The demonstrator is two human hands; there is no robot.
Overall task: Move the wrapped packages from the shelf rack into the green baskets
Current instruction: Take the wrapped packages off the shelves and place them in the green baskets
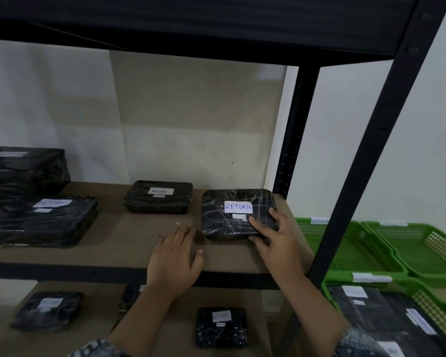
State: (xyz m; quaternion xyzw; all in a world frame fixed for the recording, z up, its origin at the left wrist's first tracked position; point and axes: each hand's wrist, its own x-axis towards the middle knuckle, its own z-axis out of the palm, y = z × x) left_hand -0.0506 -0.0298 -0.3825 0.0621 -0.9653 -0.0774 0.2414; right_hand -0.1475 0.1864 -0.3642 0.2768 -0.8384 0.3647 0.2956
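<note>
While left fingers (181,237) lie spread beside it, right fingers (259,226) clasp a corner of the wrapped package (229,222).

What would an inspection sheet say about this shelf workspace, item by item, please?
Surface: brown shelf board in a black rack; a lower board below it.
Job's things: RETURN package lies at the board's right end; three more wrapped packages on the same board, two on the lower one; near green basket holds packages; two far baskets show nothing inside.
Clutter: small dark thing on the lower board, too blurred to tell.
Grips: right hand grips the RETURN package's near right corner; left hand rests flat on the board, holding nothing.
Cables: nothing seen.
Surroundings: pale wall behind the rack.
</note>
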